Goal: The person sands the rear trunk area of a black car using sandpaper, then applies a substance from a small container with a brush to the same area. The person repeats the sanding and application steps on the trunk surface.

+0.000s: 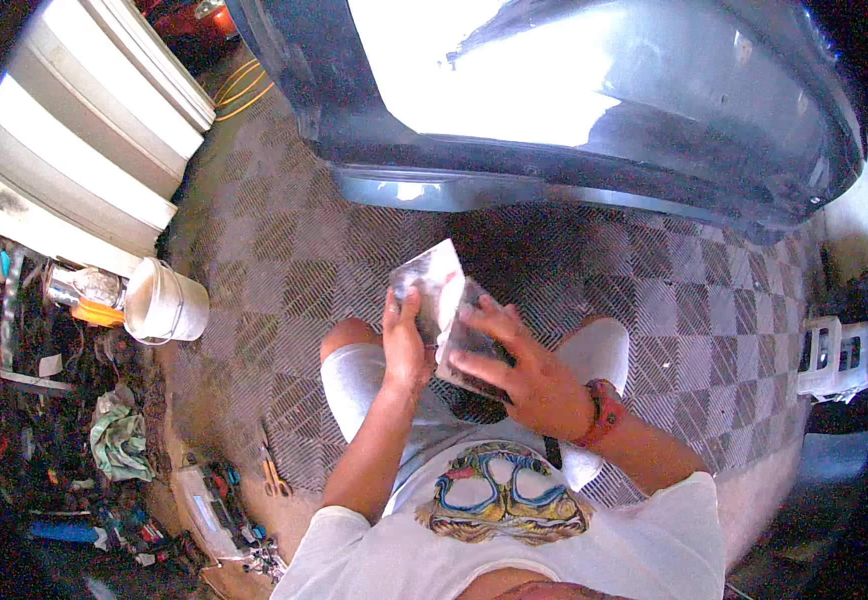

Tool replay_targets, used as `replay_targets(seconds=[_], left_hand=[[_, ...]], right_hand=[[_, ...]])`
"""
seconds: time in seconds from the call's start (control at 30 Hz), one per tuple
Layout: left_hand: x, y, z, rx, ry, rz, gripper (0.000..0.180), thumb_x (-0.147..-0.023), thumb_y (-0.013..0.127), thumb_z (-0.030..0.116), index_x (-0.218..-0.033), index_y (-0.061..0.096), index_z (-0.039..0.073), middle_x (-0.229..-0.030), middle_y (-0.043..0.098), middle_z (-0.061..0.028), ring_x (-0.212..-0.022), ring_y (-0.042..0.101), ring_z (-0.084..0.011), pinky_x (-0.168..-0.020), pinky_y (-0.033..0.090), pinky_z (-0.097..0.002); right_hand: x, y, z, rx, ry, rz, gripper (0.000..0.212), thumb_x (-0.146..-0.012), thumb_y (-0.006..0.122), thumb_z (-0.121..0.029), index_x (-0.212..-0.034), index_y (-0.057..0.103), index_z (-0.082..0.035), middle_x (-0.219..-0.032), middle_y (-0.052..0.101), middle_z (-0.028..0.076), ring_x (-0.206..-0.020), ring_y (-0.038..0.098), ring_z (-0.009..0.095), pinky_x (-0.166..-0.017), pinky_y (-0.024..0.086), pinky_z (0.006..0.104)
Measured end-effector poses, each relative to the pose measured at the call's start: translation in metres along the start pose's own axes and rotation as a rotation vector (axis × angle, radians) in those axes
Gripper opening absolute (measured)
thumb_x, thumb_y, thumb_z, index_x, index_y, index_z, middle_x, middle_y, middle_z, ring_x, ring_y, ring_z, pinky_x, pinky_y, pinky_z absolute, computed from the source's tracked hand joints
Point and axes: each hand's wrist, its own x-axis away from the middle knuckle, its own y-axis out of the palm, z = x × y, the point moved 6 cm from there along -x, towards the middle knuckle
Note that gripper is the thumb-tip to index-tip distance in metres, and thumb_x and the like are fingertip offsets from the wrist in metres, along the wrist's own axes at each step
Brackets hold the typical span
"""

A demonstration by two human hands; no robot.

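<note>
My left hand (406,342) grips a flat rectangular board (428,270) with a pale, smeared face, thumb lying over it. My right hand (526,372) holds a dark, thin rectangular plate (472,383), its fingers spread across the outer side and the thumb hidden. The two pieces meet at an angle in front of my lap, like a half-opened book. Some white material (451,298) shows between them, but I cannot tell what it is. A red band circles my right wrist.
A dark, glossy car body panel (654,130) with a bright white area fills the far side. At left, a white bucket (166,304) stands beside cluttered tools. Orange-handled scissors (274,474) lie on the floor. A white plastic stool (836,358) is at right.
</note>
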Motion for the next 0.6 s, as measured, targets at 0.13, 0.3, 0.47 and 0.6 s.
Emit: replay_targets(seconds=[0.13, 0.3, 0.47, 0.6], left_hand=[[0.008, 0.015, -0.011, 0.242, -0.049, -0.055, 0.035, -0.104, 0.050, 0.014, -0.138, 0.047, 0.005, -0.119, 0.065, -0.0088, -0.107, 0.065, -0.0220, -0.093, 0.054, -0.0382], [0.006, -0.006, -0.024, 0.208, -0.038, 0.111, 0.039, -0.103, 0.055, 0.017, -0.138, 0.047, 0.002, -0.122, 0.063, -0.0092, -0.107, 0.064, -0.0215, -0.093, 0.054, -0.0373], [-0.002, -0.004, -0.005, 0.298, -0.015, 0.063, 0.035, -0.102, 0.055, 0.018, -0.135, 0.051, 0.006, -0.119, 0.065, -0.0066, -0.108, 0.064, -0.0207, -0.094, 0.053, -0.0387], [0.004, 0.012, 0.000, -0.152, 0.014, -0.184, 0.035, -0.104, 0.055, 0.022, -0.132, 0.055, 0.001, -0.116, 0.063, -0.0035, -0.106, 0.057, -0.0131, -0.096, 0.045, -0.0282]], right_hand=[[0.012, 0.034, 0.074, 0.256, 0.256, -0.019, 0.057, -0.086, 0.050, 0.003, -0.140, 0.052, -0.016, -0.144, 0.042, 0.027, -0.130, 0.047, 0.051, -0.108, 0.046, 0.0499], [0.000, 0.003, 0.046, -0.190, 0.220, 0.125, 0.060, -0.086, 0.054, 0.003, -0.143, 0.045, -0.012, -0.141, 0.042, 0.031, -0.127, 0.049, 0.053, -0.104, 0.049, 0.0489], [0.028, 0.033, 0.077, 0.349, 0.272, -0.137, 0.053, -0.087, 0.057, -0.007, -0.139, 0.053, -0.018, -0.139, 0.048, 0.025, -0.130, 0.048, 0.050, -0.103, 0.049, 0.0502], [-0.003, -0.012, 0.068, 0.517, 0.216, 0.126, 0.045, -0.089, 0.056, -0.012, -0.132, 0.062, -0.025, -0.142, 0.050, 0.018, -0.135, 0.045, 0.046, -0.111, 0.037, 0.0604]])
